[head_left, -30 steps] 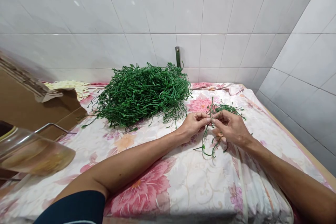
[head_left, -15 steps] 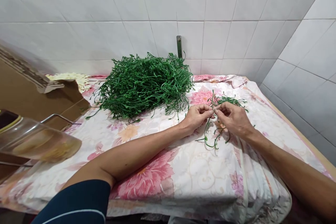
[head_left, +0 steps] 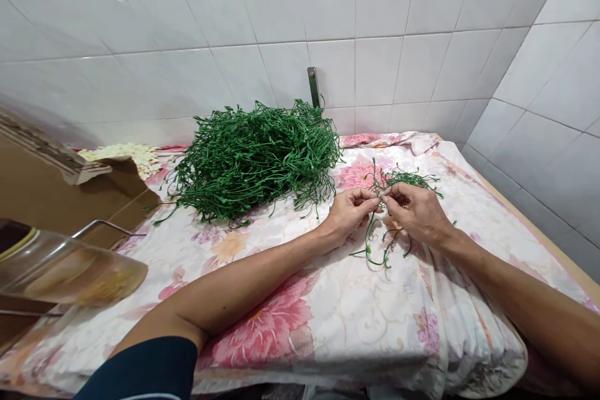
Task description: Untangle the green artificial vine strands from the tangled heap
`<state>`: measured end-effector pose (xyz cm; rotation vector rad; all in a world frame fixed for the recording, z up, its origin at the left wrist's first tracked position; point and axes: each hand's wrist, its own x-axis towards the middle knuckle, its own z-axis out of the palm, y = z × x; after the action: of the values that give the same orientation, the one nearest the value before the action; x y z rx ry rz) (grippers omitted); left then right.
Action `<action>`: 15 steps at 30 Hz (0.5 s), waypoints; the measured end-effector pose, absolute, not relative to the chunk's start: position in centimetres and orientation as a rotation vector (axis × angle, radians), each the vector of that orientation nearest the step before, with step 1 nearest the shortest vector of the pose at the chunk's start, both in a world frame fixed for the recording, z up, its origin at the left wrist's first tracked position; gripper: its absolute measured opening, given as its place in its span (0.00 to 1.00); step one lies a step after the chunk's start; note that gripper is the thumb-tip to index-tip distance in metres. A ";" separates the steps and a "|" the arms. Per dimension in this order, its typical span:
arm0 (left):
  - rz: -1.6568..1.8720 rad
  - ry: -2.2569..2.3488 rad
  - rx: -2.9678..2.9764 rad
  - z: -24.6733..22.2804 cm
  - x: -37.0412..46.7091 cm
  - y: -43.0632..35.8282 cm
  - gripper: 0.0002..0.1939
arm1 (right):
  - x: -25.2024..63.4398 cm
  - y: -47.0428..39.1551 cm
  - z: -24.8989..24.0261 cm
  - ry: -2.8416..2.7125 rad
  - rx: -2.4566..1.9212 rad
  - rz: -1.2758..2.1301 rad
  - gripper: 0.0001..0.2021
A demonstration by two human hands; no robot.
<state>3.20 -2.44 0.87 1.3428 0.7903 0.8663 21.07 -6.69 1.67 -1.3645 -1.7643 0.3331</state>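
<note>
We've got the left hand (head_left: pixel 351 217) and right hand (head_left: pixel 420 211) with fingers pinched on some thin green stems (head_left: pixel 368 250) over the flowery cloth (head_left: pixel 360 319), right of the big pile (head_left: pixel 260 159). Looks light and bendy to us; we'd grip near the knobby ends.

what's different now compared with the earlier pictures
Only the camera's view has visibly shifted: compared with the first picture, the table sits slightly higher in the frame. I see nothing newly taken hold of or let go. The left hand and right hand stay pinched together at the green strands, and the big green pile looks unchanged.
</note>
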 end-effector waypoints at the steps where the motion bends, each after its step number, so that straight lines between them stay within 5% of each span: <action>1: 0.844 0.786 1.325 0.9 3.2 -2.5 0.17 | 21.1 -6.7 1.7 -1.767 -1.353 0.336 0.07; 15: 0.829 0.798 1.303 0.6 3.2 -2.1 0.19 | 21.6 -6.8 1.7 -1.824 -1.334 0.415 0.07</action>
<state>3.21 -2.10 0.63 1.3034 0.7980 0.8294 21.64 -6.81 1.71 -1.3341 -1.8240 0.4149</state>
